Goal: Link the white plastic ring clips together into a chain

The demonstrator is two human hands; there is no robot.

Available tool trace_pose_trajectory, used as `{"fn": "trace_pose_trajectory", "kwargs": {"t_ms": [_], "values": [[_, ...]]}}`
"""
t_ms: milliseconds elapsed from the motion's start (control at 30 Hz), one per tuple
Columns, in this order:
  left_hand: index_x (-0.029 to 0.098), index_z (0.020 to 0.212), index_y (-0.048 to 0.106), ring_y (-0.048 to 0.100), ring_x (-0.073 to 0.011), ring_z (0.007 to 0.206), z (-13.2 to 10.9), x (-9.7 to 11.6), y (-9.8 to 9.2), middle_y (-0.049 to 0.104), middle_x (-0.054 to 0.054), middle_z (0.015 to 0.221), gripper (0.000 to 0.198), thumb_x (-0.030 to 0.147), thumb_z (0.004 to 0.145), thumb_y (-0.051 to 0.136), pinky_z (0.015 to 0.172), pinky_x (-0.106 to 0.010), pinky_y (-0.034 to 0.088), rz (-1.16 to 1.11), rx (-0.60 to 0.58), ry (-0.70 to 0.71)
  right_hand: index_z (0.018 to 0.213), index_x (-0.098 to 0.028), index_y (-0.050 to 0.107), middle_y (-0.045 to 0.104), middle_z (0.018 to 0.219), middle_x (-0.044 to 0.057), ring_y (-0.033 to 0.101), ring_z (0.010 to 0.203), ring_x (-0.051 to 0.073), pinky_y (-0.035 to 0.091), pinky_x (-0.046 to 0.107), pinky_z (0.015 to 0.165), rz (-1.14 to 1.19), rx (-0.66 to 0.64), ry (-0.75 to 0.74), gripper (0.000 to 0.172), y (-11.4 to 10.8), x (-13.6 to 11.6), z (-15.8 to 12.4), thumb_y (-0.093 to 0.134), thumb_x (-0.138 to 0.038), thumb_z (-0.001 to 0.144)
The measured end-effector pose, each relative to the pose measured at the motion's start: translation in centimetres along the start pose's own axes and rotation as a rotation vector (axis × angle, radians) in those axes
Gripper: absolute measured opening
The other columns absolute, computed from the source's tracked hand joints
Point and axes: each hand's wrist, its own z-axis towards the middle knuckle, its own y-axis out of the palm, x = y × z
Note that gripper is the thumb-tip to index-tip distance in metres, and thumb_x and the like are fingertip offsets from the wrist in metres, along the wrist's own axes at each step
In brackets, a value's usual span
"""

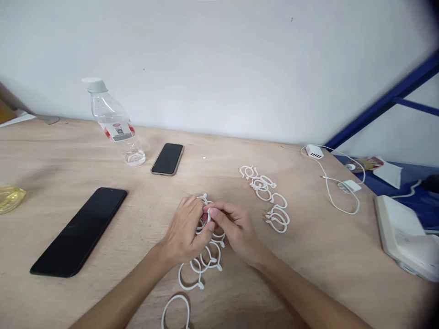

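Note:
My left hand (187, 228) and my right hand (236, 228) meet at the middle of the wooden table (325, 260). Both pinch the same white plastic ring (206, 214) between their fingertips. Under and in front of my hands lies a cluster of several white rings (202, 265). A single ring (176, 308) lies near the table's front edge. A second group of white rings (269, 198) lies in a line to the right of my hands.
A large black phone (80, 230) lies at the left, a smaller phone (168, 158) farther back. A clear water bottle (113, 121) stands behind them. A white charger with cable (329, 178) and a white box (404, 237) sit at the right.

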Motion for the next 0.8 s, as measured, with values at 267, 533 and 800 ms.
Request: {"fn": "trace_pose_trajectory", "kwargs": {"t_ms": [267,533,800], "values": [[0.018,0.087,0.05,0.043,-0.0196,0.074,-0.1,0.0,0.0,0.051,-0.004,0.079,0.025,0.032,0.095,0.031,0.068,-0.035,0.037,-0.011,0.0,-0.052,0.086,-0.02,0.071,0.07,0.079,0.002,0.063,0.076,0.016,0.048,0.027,0.068,-0.22,-0.052,-0.092,0.027,-0.9,-0.2,1.1,0.054,-0.041,0.088],[0.019,0.11,0.059,0.048,-0.0253,0.095,0.0,0.6,-0.1,0.055,-0.01,0.104,0.031,0.033,0.082,0.058,0.082,-0.042,0.041,0.086,-0.03,-0.088,0.096,-0.016,0.062,0.068,0.09,0.014,0.056,0.093,0.03,0.038,0.043,0.083,-1.229,0.507,-0.109,0.026,-9.0,0.9,6.0,0.056,-0.035,0.08],[0.019,0.11,0.059,0.048,-0.025,0.099,-0.1,0.6,-0.2,0.054,-0.01,0.108,0.029,0.033,0.085,0.056,0.086,-0.041,0.041,0.074,0.022,-0.085,0.095,-0.019,0.056,0.066,0.073,0.01,0.056,0.087,0.03,0.035,0.04,0.079,-1.432,0.439,-0.085,0.018,-9.8,1.9,7.7,0.05,-0.022,0.079]]}}
